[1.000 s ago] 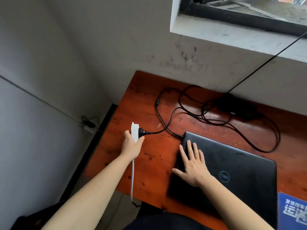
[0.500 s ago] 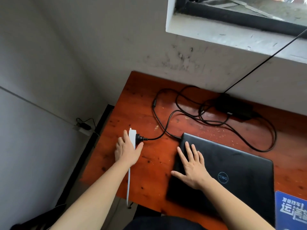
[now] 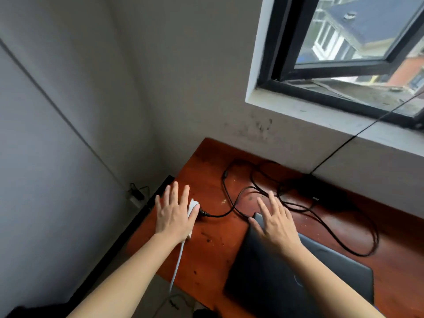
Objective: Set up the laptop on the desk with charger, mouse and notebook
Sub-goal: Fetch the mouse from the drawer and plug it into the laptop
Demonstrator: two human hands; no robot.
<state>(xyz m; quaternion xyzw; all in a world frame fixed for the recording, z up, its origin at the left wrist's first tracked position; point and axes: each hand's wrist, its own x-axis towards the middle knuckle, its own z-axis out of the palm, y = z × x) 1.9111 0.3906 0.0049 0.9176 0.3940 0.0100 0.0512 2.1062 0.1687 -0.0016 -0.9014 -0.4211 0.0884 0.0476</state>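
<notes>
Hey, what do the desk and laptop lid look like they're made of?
The desk looks like wood under glossy reddish-brown varnish: dark specks and glare show. The laptop lid is matte black, plastic or coated metal; cannot tell which.

The window (image 3: 321, 89) has a black frame and its sash stands ajar; grey roofs and daylight show through it. Directly below the window runs a pale sill (image 3: 298, 111), and under that a grey wall (image 3: 195, 76) with dark smudges. Further below the window, the red-brown wooden tabletop (image 3: 206, 161) stands against this wall. Left of the window a second wall (image 3: 46, 145) makes a corner, with a thin slanted line across it. Far below-left of the window, some pale floor (image 3: 183, 301) shows.
</notes>
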